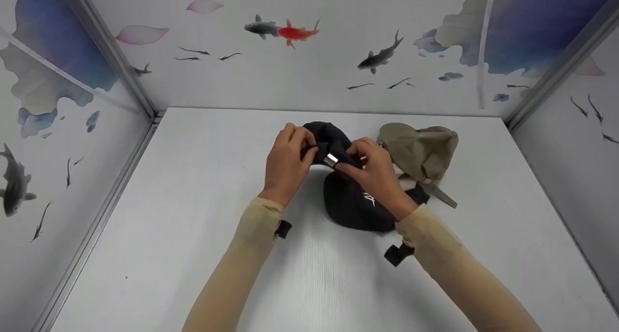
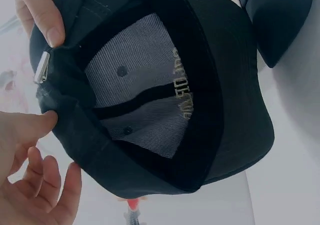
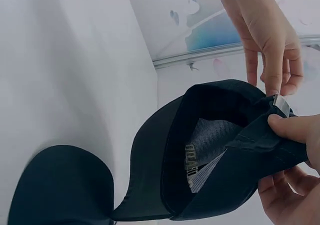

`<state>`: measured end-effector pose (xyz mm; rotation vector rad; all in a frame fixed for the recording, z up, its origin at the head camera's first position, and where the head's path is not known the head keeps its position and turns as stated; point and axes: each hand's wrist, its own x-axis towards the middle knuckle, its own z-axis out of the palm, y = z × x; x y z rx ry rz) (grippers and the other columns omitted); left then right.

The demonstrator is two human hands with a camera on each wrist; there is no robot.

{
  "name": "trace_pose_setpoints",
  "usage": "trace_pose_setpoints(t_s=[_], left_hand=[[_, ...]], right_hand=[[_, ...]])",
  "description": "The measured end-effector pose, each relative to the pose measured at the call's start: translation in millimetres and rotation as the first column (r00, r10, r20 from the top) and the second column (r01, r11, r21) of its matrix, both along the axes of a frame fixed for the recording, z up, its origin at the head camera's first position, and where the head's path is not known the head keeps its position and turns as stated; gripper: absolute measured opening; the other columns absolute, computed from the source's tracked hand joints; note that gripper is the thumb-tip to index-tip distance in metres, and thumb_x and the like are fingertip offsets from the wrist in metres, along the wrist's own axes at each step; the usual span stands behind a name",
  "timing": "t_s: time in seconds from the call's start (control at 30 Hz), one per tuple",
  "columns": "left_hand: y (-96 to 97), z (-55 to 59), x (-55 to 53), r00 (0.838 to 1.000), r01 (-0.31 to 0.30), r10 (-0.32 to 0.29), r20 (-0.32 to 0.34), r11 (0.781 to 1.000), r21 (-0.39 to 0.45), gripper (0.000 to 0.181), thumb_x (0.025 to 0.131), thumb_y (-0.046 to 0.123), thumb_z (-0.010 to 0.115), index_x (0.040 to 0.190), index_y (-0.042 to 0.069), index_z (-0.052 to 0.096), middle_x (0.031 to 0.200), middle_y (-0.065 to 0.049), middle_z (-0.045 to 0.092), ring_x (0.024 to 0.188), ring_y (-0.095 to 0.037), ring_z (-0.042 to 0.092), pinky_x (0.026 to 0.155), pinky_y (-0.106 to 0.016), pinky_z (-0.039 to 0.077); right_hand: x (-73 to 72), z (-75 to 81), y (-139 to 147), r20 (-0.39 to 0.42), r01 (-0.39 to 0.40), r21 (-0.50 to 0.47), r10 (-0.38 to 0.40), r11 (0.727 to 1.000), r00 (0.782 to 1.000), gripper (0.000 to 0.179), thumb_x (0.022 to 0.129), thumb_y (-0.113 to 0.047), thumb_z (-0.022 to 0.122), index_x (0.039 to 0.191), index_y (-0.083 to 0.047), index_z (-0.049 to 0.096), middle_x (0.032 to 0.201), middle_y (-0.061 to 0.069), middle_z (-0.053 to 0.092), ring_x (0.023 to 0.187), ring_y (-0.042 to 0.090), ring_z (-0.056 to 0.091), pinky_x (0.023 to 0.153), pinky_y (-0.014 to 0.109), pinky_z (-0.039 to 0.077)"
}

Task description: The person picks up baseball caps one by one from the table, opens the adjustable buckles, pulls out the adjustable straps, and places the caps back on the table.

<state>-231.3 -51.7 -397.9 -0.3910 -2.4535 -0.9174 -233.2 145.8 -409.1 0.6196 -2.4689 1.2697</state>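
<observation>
A black cap (image 1: 348,206) lies on the table (image 1: 193,201). Just beyond, the left hand (image 1: 286,163) and right hand (image 1: 377,170) pinch a raised dark cap (image 1: 326,130) beside its buckle (image 1: 331,159); gripping close should steady it. A khaki cap (image 1: 418,150) lies farther right.

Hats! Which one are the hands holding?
The black cap held up by its back, silver clasp between the left hand and right hand. The other black cap, with the white marking, and the khaki cap lie on the table.
</observation>
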Motion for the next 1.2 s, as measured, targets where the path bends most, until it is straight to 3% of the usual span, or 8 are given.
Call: trace_pose_setpoints(t_s=[0.23,0.37,0.63,0.83,1.2], left_hand=[[1.6,-1.9,5.6,0.989,0.146,-0.147,-0.025,0.989,-0.033,0.015,0.095,0.024,0.070,0.097,0.011,0.063,0.100,-0.004,0.057,0.098,-0.018,0.053,0.085,-0.024,0.053],[2.6,-4.2,7.2,0.985,0.174,-0.174,-0.002,0.983,-0.067,0.027,0.093,0.034,0.071,0.099,0.010,0.060,0.099,-0.004,0.057,0.096,-0.017,0.053,0.085,-0.024,0.053],[4.0,-8.4,6.6,0.989,0.150,-0.148,0.024,0.985,-0.091,0.029,0.091,0.029,0.073,0.104,0.009,0.057,0.099,-0.005,0.055,0.096,-0.017,0.055,0.087,-0.026,0.053],[4.2,-9.2,7.8,0.992,0.123,-0.121,0.020,0.986,-0.110,0.028,0.089,0.025,0.076,0.102,0.009,0.057,0.098,-0.004,0.058,0.096,-0.016,0.061,0.087,-0.026,0.055],[3.0,-10.3,9.9,0.998,0.063,-0.066,-0.012,0.983,-0.172,0.023,0.086,0.021,0.075,0.095,0.010,0.058,0.093,-0.003,0.059,0.085,-0.015,0.062,0.077,-0.029,0.056]], right_hand=[[1.4,-0.9,-3.2,0.008,-0.013,-0.031,0.014,0.999,1.000,0.019,0.085,-0.012,0.079,0.090,-0.001,0.064,0.094,0.012,0.067,0.087,0.016,0.065,0.074,0.017,0.053],[1.4,-1.7,-5.2,0.008,-0.008,-0.034,0.009,0.999,1.000,0.021,0.086,-0.016,0.079,0.089,-0.001,0.063,0.093,0.012,0.068,0.087,0.018,0.066,0.073,0.017,0.052],[3.0,-4.0,-10.4,0.020,-0.005,-0.046,0.006,0.999,1.000,0.022,0.088,-0.020,0.077,0.091,-0.002,0.064,0.093,0.012,0.070,0.086,0.018,0.066,0.072,0.020,0.051],[3.8,-7.9,-13.0,0.030,-0.023,-0.102,0.027,0.995,0.999,0.016,0.090,-0.013,0.075,0.095,-0.001,0.065,0.095,0.012,0.070,0.084,0.016,0.063,0.073,0.018,0.049],[1.5,-12.8,-17.5,0.022,-0.061,-0.189,0.067,0.980,0.998,0.011,0.087,-0.007,0.076,0.092,-0.001,0.069,0.088,0.011,0.072,0.077,0.013,0.061,0.069,0.017,0.049]])
